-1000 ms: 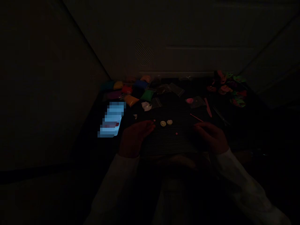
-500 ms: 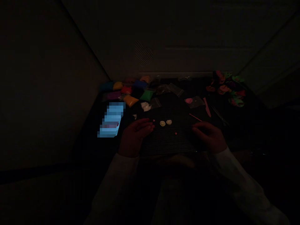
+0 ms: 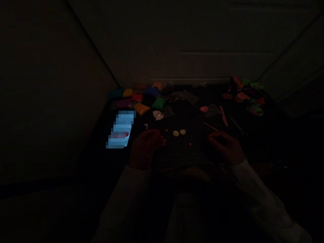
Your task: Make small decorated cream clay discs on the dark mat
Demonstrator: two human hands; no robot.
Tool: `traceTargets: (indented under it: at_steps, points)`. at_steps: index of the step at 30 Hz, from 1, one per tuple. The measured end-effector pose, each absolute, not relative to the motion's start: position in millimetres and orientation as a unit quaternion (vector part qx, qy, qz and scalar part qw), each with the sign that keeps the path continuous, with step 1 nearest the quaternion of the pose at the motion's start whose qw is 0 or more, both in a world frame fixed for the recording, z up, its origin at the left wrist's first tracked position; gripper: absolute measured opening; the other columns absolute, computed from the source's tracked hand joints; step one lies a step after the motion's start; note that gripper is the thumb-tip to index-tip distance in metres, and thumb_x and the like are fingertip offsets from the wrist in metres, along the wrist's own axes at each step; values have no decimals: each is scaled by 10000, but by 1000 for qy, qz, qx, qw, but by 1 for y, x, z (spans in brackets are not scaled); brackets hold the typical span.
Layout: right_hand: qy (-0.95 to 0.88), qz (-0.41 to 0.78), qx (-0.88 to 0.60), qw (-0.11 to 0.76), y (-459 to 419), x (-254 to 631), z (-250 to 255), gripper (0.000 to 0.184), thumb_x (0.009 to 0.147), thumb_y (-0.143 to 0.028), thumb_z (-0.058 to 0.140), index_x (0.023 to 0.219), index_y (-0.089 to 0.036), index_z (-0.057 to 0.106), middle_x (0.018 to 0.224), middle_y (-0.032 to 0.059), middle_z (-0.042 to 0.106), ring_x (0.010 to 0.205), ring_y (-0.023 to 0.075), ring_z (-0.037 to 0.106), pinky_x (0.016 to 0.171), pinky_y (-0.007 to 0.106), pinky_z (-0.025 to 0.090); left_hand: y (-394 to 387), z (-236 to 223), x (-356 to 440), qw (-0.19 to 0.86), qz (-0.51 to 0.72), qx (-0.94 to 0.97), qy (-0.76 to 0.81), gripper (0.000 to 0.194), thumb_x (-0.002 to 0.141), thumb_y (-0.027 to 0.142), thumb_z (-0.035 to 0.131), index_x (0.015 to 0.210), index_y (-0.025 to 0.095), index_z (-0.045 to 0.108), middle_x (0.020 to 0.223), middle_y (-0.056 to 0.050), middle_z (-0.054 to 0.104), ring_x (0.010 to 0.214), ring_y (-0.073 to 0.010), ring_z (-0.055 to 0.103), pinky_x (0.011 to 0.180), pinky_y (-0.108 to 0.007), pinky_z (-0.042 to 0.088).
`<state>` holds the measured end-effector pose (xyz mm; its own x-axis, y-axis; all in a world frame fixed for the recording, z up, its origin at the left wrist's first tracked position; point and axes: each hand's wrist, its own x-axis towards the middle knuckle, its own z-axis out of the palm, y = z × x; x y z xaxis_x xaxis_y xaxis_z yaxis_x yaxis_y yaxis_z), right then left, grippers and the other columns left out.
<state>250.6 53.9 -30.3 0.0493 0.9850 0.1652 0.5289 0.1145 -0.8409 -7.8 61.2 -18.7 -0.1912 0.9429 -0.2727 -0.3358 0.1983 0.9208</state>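
Note:
In dim light my left hand point(image 3: 147, 148) rests on the dark table, fingers loosely bent, with no held thing visible. Just beyond its fingertips lies a tiny pink ball point(image 3: 166, 130). Two pale, round, coiled clay pieces point(image 3: 176, 133) sit side by side between my hands. A second small pink ball point(image 3: 190, 144) lies nearer to me on a dark ridged mat point(image 3: 177, 153). My right hand point(image 3: 226, 146) rests at the mat's right side, thumb and forefinger brought together; darkness hides whether anything is between them. A thin pink stick point(image 3: 211, 127) lies just beyond it.
A lit phone point(image 3: 120, 130) lies at left. Behind are colored clay packets point(image 3: 141, 108), a white crumpled packet point(image 3: 158, 115) and clear bags point(image 3: 189, 97). A pink plastic knife point(image 3: 223, 116), tweezer-like tool point(image 3: 237, 125) and colorful clay flowers point(image 3: 255, 108) are at right.
My left hand's fingers have curled inward, away from the tiny pink ball. My right hand and the clay pieces have stayed in place.

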Motion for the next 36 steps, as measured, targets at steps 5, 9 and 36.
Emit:
traceTargets:
  at_steps: [5, 9, 36]
  points:
    - [-630, 281, -600, 405, 54, 250, -31, 193, 714, -396, 615, 809, -231, 647, 807, 5, 674, 744, 171, 615, 702, 313, 448, 62, -18, -8, 564, 570, 286, 525, 227, 649, 254, 678, 833, 155, 589, 615, 14, 621, 526, -91, 594, 512, -208, 476]
    - [-632, 281, -600, 403, 54, 249, -29, 194, 717, -395, 609, 806, -226, 647, 814, 10, 676, 757, 175, 617, 717, 318, 450, 61, -17, -8, 565, 577, 291, 513, 246, 642, 220, 678, 865, 155, 598, 619, 18, 611, 527, -69, 556, 509, -183, 443]
    - [-622, 307, -598, 401, 54, 249, -30, 193, 683, -390, 636, 760, -215, 611, 752, 7, 645, 685, 160, 589, 670, 312, 454, 62, -18, -12, 583, 635, 277, 424, 388, 514, 35, 576, 855, 219, 596, 633, 58, 459, 540, -52, 415, 507, -181, 367]
